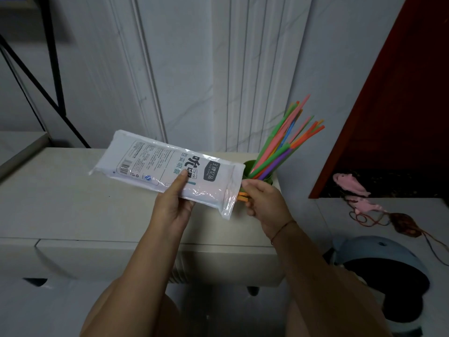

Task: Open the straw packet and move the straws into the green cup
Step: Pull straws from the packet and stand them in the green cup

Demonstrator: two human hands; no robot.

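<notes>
My left hand [173, 204] grips the white plastic straw packet [155, 164] from below, thumb on its printed face, and holds it tilted above the cabinet top. The packet's open end points right. A few orange straw ends [243, 197] stick out of it, and my right hand [266, 201] pinches them at the opening. Just behind that hand stands the green cup [250, 166], partly hidden, with several coloured straws [284, 144] fanning up and right out of it.
The cream cabinet top [73, 198] carries the cup near its right end, against a pale panelled wall. To the right lie a lower white surface with pink toys [349, 183], a cord, and a blue helmet [379, 261]. A black metal frame [53, 69] stands at the left.
</notes>
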